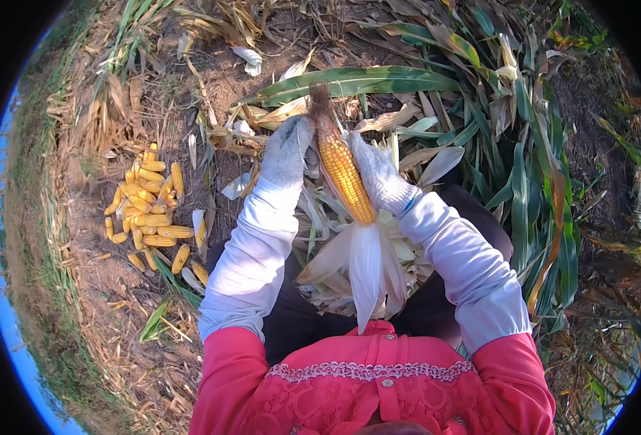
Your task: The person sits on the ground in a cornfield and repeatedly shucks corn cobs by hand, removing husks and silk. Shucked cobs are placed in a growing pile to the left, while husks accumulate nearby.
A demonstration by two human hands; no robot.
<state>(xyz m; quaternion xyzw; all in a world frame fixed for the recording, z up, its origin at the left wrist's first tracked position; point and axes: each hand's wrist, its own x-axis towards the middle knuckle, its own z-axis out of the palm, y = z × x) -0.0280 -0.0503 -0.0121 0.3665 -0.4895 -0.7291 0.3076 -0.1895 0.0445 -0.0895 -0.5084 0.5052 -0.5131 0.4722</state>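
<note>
An ear of yellow corn (345, 173) lies tilted between my hands, its kernels bare and brown silk at the far tip. Pale husk leaves (366, 266) are peeled back and hang from its near end. My left hand (289, 149), in a grey knit glove, is closed at the tip's left side, by the silk and a strip of husk. My right hand (377, 171), gloved likewise, grips the ear along its right side. Parts of the fingers are hidden behind the ear. Loose husks (336, 293) lie below, between my legs.
A pile of husked corn ears (149, 204) lies on the soil at the left. Green and dry corn stalks and leaves (521, 201) are heaped at the right. A long green leaf (364, 81) crosses beyond my hands. Husk scraps (249, 57) lie on the ground farther off.
</note>
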